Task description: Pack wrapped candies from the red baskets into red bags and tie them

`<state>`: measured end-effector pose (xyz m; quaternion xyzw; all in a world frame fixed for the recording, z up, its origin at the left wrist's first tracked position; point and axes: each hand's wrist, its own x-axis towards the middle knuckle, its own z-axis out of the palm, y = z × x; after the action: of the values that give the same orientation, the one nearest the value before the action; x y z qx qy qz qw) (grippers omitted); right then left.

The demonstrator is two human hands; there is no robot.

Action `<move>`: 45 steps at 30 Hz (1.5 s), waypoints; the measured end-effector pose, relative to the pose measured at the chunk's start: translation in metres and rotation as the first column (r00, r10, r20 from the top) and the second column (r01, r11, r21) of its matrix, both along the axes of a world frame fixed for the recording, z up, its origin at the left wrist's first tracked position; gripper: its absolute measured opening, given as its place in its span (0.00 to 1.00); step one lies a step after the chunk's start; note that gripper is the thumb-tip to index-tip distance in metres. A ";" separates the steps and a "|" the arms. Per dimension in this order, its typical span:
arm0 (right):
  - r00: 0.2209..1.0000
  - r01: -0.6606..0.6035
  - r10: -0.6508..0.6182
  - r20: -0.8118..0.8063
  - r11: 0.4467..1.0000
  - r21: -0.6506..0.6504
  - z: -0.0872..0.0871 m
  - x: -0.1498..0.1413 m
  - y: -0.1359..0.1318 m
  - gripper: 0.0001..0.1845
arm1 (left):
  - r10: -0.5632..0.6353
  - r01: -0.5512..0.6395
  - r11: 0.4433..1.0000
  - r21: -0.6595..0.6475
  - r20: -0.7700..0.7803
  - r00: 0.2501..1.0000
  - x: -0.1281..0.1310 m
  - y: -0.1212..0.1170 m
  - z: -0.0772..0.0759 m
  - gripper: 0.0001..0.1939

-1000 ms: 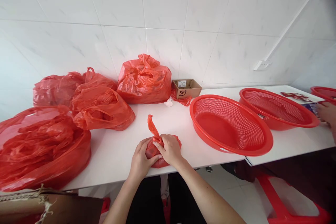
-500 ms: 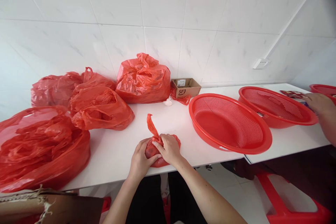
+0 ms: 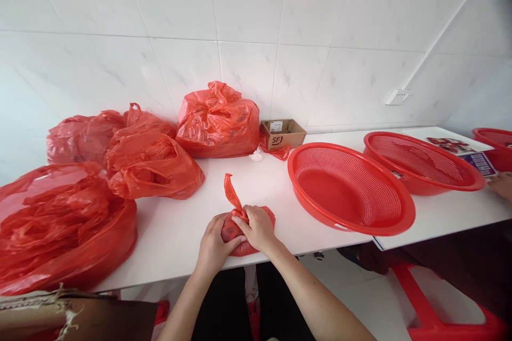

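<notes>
Both bare forearms point(image 3: 310, 290) reach across the near edge of the white table point(image 3: 172, 256), converging. Left hand point(image 3: 214, 241): fingers curled in a grip, thumb directed inward. Right hand point(image 3: 259, 229): back uppermost, fingers bent, thumb angled inward, farther from that edge than the left thumb.

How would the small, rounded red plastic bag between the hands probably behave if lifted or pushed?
The small, rounded red plastic bag would probably sag, as its film looks thin and translucent. It seems unlikely to roll, lying low and broad on the white table. The curved tail standing above it may flop, being a narrow strip.
</notes>
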<state>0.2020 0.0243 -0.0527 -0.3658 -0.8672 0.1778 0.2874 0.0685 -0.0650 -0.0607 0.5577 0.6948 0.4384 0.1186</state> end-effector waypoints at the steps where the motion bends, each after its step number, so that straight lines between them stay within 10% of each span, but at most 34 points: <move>1: 1.000 0.003 -0.003 0.001 1.000 0.001 0.000 0.000 0.000 0.23 | 0.001 -0.001 1.000 -0.003 -0.001 1.000 0.000 0.000 0.000 0.26; 45: 0.991 0.011 -0.009 0.137 1.000 -0.011 0.000 0.001 -0.004 0.13 | -0.016 0.011 0.997 -0.077 -0.071 0.997 -0.002 -0.001 -0.005 0.18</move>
<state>0.2026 0.0205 -0.0529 -0.3830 -0.8820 0.1559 0.2261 0.0661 -0.0658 -0.0659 0.5727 0.7112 0.3903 0.1180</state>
